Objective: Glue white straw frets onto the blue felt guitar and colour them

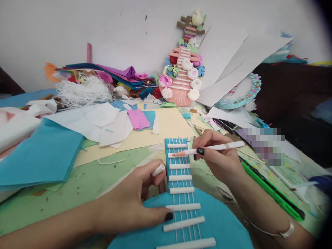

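Up close lies the blue guitar (pixel 181 199), the left hand (pixel 142 193) over its left edge, fingers curled round a white cap (pixel 158 170); the right hand (pixel 220 159) pinches a marker (pixel 225 146), pink tip at the guitar's neck; right of the guitar, a green knife (pixel 271 193); beyond it, a pink guitar (pixel 178 94) propped upright
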{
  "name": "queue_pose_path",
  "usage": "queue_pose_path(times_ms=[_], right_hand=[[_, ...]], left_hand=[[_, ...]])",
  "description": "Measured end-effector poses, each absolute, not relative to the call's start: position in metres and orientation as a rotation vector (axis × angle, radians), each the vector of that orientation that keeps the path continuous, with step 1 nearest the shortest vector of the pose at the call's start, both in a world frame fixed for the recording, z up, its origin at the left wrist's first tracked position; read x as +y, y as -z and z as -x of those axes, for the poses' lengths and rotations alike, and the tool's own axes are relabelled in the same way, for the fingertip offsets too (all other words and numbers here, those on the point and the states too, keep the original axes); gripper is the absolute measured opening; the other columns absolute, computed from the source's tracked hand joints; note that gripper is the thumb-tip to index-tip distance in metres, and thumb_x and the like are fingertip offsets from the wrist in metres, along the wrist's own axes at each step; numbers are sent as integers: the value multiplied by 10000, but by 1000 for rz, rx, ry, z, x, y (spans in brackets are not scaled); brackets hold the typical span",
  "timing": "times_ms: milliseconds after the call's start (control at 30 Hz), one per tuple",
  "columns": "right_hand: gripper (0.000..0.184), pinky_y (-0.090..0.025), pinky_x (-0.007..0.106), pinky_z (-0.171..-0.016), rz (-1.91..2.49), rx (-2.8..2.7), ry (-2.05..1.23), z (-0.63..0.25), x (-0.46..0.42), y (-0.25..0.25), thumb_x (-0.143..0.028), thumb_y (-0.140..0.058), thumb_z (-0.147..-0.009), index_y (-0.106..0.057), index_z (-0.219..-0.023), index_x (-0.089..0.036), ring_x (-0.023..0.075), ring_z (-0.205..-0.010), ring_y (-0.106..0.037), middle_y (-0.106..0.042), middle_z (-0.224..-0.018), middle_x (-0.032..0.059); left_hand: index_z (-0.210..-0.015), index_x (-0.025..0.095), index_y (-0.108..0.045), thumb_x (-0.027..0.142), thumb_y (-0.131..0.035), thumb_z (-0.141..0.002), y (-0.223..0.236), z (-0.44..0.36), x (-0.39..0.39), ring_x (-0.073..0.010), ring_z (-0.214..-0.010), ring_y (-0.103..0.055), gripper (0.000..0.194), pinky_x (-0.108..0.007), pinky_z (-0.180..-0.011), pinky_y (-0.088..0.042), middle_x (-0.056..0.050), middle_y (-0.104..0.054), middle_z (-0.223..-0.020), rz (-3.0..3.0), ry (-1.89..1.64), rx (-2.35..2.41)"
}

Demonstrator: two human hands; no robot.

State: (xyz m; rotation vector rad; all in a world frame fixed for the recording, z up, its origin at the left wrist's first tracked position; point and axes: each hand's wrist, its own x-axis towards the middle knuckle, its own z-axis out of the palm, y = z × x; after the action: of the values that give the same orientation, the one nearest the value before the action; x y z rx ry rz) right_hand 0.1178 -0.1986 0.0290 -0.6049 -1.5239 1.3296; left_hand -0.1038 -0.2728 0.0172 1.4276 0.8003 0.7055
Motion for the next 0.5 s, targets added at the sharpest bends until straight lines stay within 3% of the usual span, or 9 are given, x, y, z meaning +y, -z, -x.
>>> queue_pose_path(times_ms=[133,333,500], right_hand=[[128,-396,261,-535,576,-1437,-1312,-120,-197,-31,-211,-754,-751,-648,-686,-183,119,-552,-529,-588,-552,-16],[71,-436,273,-542,593,-1540,-1356,-119,-201,-30,-219,-743,-785,-679,-771,-191,150,-604,-606,-658,-617,15],[101,-413,273,-509,653,-1484,-1289,-119,-199,-33,-212,-745,-738,-661,-688,-189,143,-538,-558,-606,-547,-2]], left_hand=[[-753,227,-313,213,-691,-743,-18,103,-274,-116,-773,-491,378,-260,-694,-482,32,-450,-816,-1402,-709,804],[-748,228,-318,253,-700,-748,-19,103,-274,-117,-773,-485,383,-250,-685,-479,28,-453,-810,-1412,-692,821],[-753,230,-305,267,-692,-754,-17,104,-274,-123,-783,-490,389,-272,-707,-489,21,-457,-821,-1405,-697,808]])
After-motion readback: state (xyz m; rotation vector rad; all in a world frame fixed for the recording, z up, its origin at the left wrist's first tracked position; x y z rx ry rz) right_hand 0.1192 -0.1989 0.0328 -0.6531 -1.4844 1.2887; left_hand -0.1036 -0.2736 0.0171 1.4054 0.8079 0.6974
